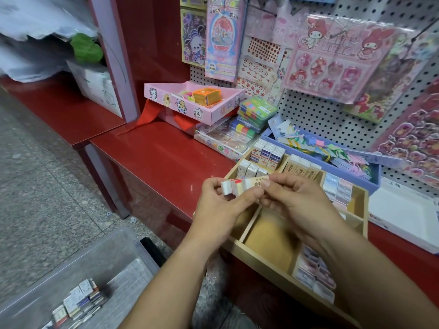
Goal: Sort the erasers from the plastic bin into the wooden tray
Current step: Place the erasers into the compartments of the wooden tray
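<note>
Plastic bin [83,264] not empty. My left hand [221,205] and right hand [297,203] pinch eraser stack [240,185] over wooden tray [268,236]; match labels before seating.

The glossy red shelf top [154,157] lies bare left of the pale wooden compartment tray [266,267], so that side is open to approach. Behind the tray, a blue cardboard box of tasselled bookmarks [373,178] and stacked clear packets of coloured sticky tabs [257,110] close off the back. A flat white box [403,214] sits just beside its right end. The rear cells are packed with upright sleeved erasers [268,155]. The front middle cell shows bare floor, partly covered by the left hand [218,205] and right hand [299,203], which grip a small stack of erasers [242,186] above it. The clear plastic bin [107,245], well apart at lower left, has an open top.
</note>
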`<state>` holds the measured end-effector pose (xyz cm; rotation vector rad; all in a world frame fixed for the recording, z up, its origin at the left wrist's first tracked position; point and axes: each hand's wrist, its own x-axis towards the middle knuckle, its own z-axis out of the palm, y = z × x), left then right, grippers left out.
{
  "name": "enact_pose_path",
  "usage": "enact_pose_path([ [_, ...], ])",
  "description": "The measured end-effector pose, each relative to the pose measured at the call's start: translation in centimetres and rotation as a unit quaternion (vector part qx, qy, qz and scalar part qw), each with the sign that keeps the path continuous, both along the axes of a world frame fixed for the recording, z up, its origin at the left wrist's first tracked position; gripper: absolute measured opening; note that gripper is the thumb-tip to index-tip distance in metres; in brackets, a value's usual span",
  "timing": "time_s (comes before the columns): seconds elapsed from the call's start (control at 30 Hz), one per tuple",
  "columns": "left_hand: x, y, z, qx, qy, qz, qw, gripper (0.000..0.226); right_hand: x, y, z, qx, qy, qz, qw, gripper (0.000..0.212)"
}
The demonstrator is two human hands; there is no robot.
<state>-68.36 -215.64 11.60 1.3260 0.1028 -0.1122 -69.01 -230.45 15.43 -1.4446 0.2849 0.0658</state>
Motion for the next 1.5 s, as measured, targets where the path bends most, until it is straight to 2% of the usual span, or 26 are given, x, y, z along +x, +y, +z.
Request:
enact_pose_path([
  [0.07,0.1,0.1,-0.1,-0.001,-0.002,-0.014,1.000,0.066,0.2,-0.1,0.0,0.037,0.007,-0.012,0.999,0.015],
  [0.17,0.1,0.3,-0.3,0.010,-0.010,-0.027,1.000,0.074,0.4,-0.6,0.1,0.065,0.014,-0.009,0.998,0.016],
  [0.3,0.3,0.0,-0.6,0.012,-0.005,0.001,1.000,0.051,0.6,-1.0,0.1,0.083,0.040,-0.001,0.996,0.026],
  [0.4,0.5,-0.1,-0.6,0.016,0.001,0.015,1.000,0.047,0.7,-1.1,0.0,0.079,0.046,-0.008,0.996,0.028],
  [0.57,0.7,-0.2,-0.7,-0.007,0.028,0.036,0.999,0.041,0.8,-2.1,0.5,0.023,0.019,-0.045,0.999,0.015],
  [0.63,0.8,-0.3,-0.6,-0.017,0.035,0.036,0.999,0.039,1.5,-3.8,0.6,-0.080,-0.029,-0.101,0.991,0.006],
  [0.7,0.8,-0.3,-0.5,-0.024,0.036,0.034,0.999,0.038,2.8,-6.2,0.3,-0.261,-0.071,-0.142,0.952,0.003],
  [0.77,0.8,-0.4,-0.6,-0.030,0.035,0.035,0.998,0.037,4.3,-8.6,-0.3,-0.412,-0.073,-0.135,0.898,0.005],
  [0.93,0.8,-0.5,-0.8,-0.033,0.029,0.034,0.998,0.037,7.4,-12.0,-1.6,-0.601,0.010,-0.065,0.797,0.020],
  [1.07,0.7,-0.7,-0.5,-0.028,0.017,0.032,0.999,0.038,8.7,-12.8,-2.5,-0.662,0.032,-0.060,0.747,0.017],
  [1.2,0.6,-0.8,-0.4,-0.017,0.011,0.019,1.000,0.038,9.3,-12.7,-3.5,-0.695,0.012,-0.061,0.716,0.017],
  [1.33,0.6,-0.7,-0.5,-0.013,0.010,0.016,1.000,0.039,9.3,-12.3,-3.9,-0.761,0.001,-0.073,0.645,0.027],
  [1.37,0.6,-0.7,-0.5,-0.013,0.011,0.015,1.000,0.039,9.3,-12.2,-4.0,-0.761,0.010,-0.075,0.644,0.031],
  [1.5,0.6,-0.6,-0.4,-0.022,0.014,0.015,1.000,0.040,8.2,-11.1,-2.9,-0.718,0.024,-0.087,0.690,0.039],
])
